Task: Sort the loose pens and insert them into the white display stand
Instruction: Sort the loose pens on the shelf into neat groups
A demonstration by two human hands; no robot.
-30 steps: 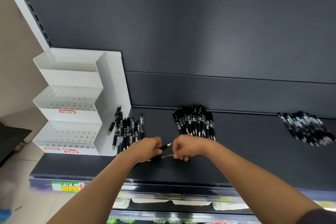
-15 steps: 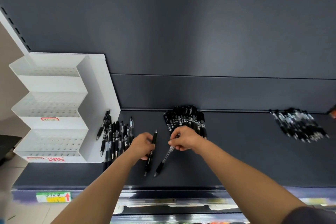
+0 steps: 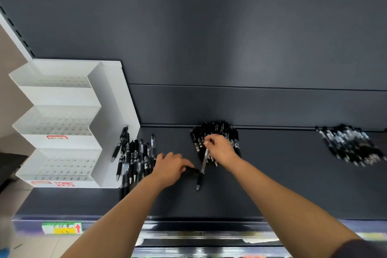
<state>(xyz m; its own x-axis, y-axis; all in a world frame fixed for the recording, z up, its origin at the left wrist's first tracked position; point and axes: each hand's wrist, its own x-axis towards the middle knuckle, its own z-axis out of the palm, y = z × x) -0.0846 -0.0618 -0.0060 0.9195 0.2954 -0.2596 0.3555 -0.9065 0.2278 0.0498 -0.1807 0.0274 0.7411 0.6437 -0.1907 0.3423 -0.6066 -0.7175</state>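
A white three-tier display stand [image 3: 62, 123] with rows of holes stands at the left of the dark shelf [image 3: 272, 184]. Beside it lies a row of loose black pens [image 3: 134, 159]. A second heap of black pens [image 3: 217, 132] lies mid-shelf, and a third heap [image 3: 349, 146] at the far right. My right hand [image 3: 219, 148] rests over the middle heap and pinches a clear-barrelled pen [image 3: 202, 172] that points down toward me. My left hand [image 3: 169, 167] grips a black pen [image 3: 191, 169] lying sideways, its tip touching the clear pen.
The dark back panel rises behind the shelf. A price label [image 3: 61, 228] with a red arrow sits on the shelf's front edge at the left. More shelving shows below. Bare shelf surface lies between the middle and right heaps.
My right hand has moved back onto the middle heap, holding the clear pen. My left hand turned its black pen from upright to sideways. The camera view shifted right.
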